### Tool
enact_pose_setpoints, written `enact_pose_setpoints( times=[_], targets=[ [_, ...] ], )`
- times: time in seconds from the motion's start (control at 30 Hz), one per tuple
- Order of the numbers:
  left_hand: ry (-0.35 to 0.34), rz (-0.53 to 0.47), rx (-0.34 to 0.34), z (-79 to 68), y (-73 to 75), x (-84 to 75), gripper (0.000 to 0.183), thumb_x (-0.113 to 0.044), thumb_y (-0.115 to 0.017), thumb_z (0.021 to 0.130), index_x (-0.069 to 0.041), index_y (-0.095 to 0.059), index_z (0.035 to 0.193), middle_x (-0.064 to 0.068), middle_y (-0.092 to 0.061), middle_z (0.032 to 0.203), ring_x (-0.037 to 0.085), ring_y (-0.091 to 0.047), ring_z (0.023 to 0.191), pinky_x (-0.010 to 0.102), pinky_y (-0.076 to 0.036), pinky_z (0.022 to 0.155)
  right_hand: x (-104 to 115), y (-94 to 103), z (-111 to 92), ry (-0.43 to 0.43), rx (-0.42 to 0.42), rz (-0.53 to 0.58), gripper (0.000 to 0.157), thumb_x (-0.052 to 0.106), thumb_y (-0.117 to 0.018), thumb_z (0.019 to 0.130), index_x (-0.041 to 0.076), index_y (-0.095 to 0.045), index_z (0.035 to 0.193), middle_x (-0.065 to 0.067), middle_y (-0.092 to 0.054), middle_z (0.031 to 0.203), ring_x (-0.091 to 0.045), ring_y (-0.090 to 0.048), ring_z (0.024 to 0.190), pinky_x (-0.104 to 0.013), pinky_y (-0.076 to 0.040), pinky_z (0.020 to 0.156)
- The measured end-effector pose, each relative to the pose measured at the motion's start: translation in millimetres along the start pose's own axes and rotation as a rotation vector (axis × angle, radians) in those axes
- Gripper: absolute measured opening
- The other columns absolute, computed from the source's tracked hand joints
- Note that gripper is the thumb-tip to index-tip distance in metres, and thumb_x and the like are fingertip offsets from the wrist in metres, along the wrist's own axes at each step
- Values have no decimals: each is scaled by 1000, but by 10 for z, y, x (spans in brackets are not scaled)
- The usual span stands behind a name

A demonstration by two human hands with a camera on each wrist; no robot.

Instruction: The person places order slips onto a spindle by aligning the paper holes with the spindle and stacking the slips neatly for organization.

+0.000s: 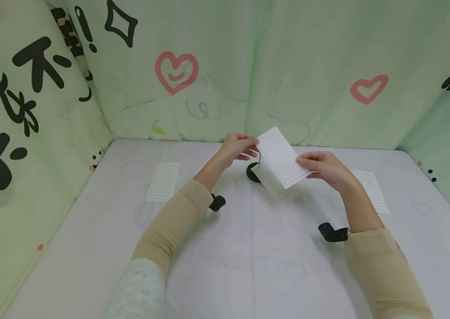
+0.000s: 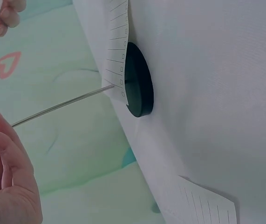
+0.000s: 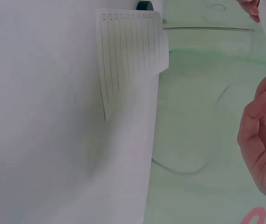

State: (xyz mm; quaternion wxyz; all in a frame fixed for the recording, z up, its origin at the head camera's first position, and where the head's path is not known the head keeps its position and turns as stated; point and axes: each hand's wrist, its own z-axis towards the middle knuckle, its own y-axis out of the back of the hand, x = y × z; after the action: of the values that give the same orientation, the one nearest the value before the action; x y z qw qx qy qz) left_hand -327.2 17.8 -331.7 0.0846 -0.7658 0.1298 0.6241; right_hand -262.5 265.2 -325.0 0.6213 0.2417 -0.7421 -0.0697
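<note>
Both hands hold a white lined paper sheet (image 1: 285, 157) tilted in the air above the table. My left hand (image 1: 236, 148) pinches its upper left corner, and my right hand (image 1: 326, 168) pinches its right edge between thumb and fingers. Under it stands a paper spike, with a round black base (image 2: 144, 88) and a thin metal rod (image 2: 60, 107). Another lined sheet (image 3: 128, 46) sits low on the spike, the rod passing through near its edge. In the left wrist view, the rod's top end is hidden behind the left fingertips.
One lined sheet (image 1: 163, 181) lies on the white table (image 1: 225, 274) at the left. A second lined sheet (image 1: 371, 190) lies at the right, partly behind the right forearm. Black camera mounts (image 1: 332, 232) stick out from both wrists. Green printed curtains (image 1: 308, 66) enclose the table's back and sides.
</note>
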Motion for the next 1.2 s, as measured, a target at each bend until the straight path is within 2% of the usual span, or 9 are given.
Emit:
enact_pose_setpoints(
  times=[0.1,0.23,0.33,0.47,0.6,0.67,0.8,0.9,1.2],
  targets=[
    [-2,1,-13,-15,-6,-33,21,-19,-60,89,-2,-65,99,15,-68,92,18,-65,73,21,-51,59,25,45,24,-2,-12,35,42,31,-59,89,-2,-52,114,13,-61,82,-5,-57,75,-21,-48,71],
    [1,-4,-24,-7,-15,-43,21,-19,-60,89,-1,-65,100,17,-68,96,17,-64,69,21,-51,57,17,75,70,-21,0,60,36,31,-60,89,3,-54,111,12,-62,82,-6,-57,75,-21,-47,69],
    [6,-4,-30,12,-17,-35,20,-18,-60,89,-1,-65,100,15,-69,89,22,-66,75,22,-51,58,-6,78,105,-29,8,71,31,30,-60,88,6,-56,108,12,-62,81,-6,-56,74,-22,-47,68],
    [20,-5,-34,42,-21,-18,20,-18,-60,89,-1,-65,100,13,-69,85,31,-64,90,22,-51,57,-38,72,142,-33,10,80,27,29,-60,89,7,-57,105,12,-62,80,-6,-57,73,-22,-47,67],
    [34,-19,-35,60,-27,-8,21,-18,-60,89,-1,-65,100,19,-66,98,34,-62,96,21,-50,56,-56,62,163,-50,10,82,35,29,-59,89,1,-54,110,12,-62,80,-6,-57,73,-23,-47,68],
    [35,-25,-40,60,-31,-7,21,-18,-60,89,-1,-65,100,19,-66,98,33,-63,94,21,-50,56,-61,59,167,-58,3,91,34,29,-59,90,2,-54,110,12,-62,79,-5,-57,73,-22,-47,67],
    [26,-38,-53,67,-34,-5,20,-18,-61,89,-2,-65,100,12,-68,84,25,-66,80,20,-51,56,-57,53,175,-50,-13,126,21,27,-59,89,9,-58,100,11,-62,78,-5,-56,70,-20,-46,64],
    [23,-46,-59,77,-32,-2,20,-18,-61,88,-2,-66,100,6,-66,76,24,-66,78,20,-51,55,-48,50,179,-44,-15,139,15,27,-60,89,13,-58,96,11,-62,77,-5,-56,69,-20,-46,64],
    [28,-55,-51,97,-47,7,21,-17,-60,89,-1,-65,102,7,-66,75,32,-63,93,19,-50,54,-48,60,195,-76,-13,121,27,29,-59,90,7,-55,105,13,-63,77,-5,-58,72,-21,-46,67]
  ],
)
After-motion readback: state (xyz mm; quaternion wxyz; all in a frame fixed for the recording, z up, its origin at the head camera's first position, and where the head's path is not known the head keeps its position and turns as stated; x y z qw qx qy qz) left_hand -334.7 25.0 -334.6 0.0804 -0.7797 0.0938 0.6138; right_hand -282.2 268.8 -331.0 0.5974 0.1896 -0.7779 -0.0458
